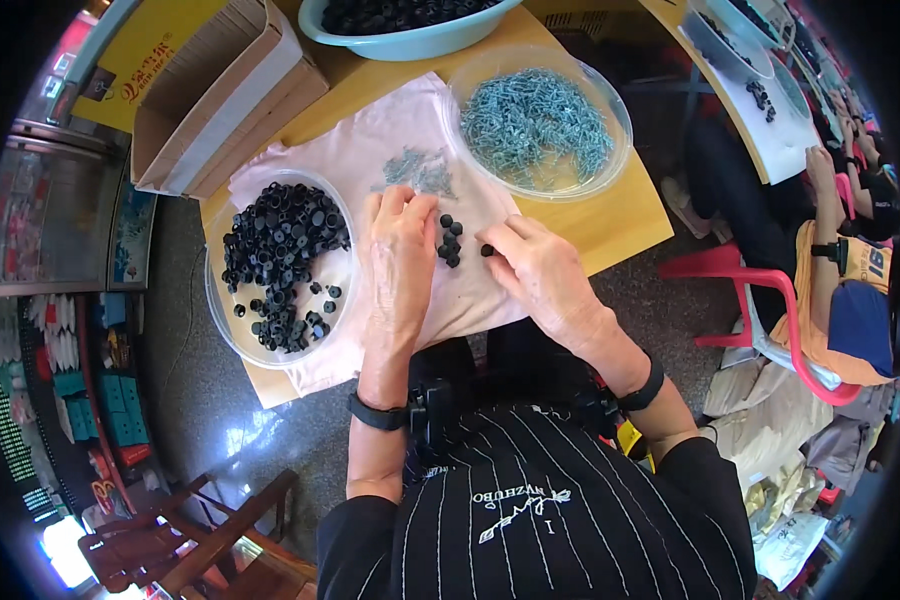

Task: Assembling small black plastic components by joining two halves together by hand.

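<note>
A pink cloth (pixel 475 300) covers the middle of the wooden table. My left hand (pixel 400 250) rests over it with its fingers pinched together, at the near edge of a small heap of silvery screws (pixel 422 172). Whatever those fingertips hold is hidden. To the right, my right hand (pixel 550 275) has thumb and finger closed on a small round black cap (pixel 487 250). Several more black caps (pixel 450 240) lie in a cluster between my two hands. Left of my left hand stands a round clear tub (pixel 345 290) with many black caps in it.
A clear round basin (pixel 620 150) of screws stands at the far right. Behind are a light-blue basin (pixel 400 45) of black parts and an open cardboard box (pixel 225 110). On the right, past a red plastic chair (pixel 785 300), other people sit at another table (pixel 770 140).
</note>
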The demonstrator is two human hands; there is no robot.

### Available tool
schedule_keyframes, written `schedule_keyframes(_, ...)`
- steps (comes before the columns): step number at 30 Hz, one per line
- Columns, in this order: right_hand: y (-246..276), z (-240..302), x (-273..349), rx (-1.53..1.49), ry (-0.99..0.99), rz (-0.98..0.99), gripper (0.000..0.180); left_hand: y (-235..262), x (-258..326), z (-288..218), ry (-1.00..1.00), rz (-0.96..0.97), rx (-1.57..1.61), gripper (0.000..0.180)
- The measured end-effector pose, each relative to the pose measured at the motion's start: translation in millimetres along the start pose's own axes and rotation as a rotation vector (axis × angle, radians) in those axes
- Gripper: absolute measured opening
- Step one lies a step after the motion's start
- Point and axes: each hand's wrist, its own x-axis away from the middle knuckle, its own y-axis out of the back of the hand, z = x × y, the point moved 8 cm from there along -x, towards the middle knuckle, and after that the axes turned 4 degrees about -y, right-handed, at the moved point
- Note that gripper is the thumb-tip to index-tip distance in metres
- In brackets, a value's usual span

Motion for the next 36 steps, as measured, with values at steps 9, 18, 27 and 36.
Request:
schedule_keyframes(9,-1.5,-22.9,2.0,-0.527,-0.207,0.069,0.019,13.5,2.1,-0.7,0.030,0.003,0.156,0.010)
schedule_keyframes(18,-14.5,-10.7,13.5,-1.372,-0.473,0.287,0.023,32.6,51.6,-19.1,0.399,-0.004,0.985,0.013)
schedule_keyframes(27,-24.1,3.9,19.6,-1.493,-0.489,0.372,0.024,51.2,62.1,-23.6,0.273,-0.106,0.829,0.017)
schedule_keyframes(36,-21.0,9.3,22.6,-1.257,-0.380,0.312,0.022,77.6,58.4,-52.3,-0.027,-0.123,0.322,0.019)
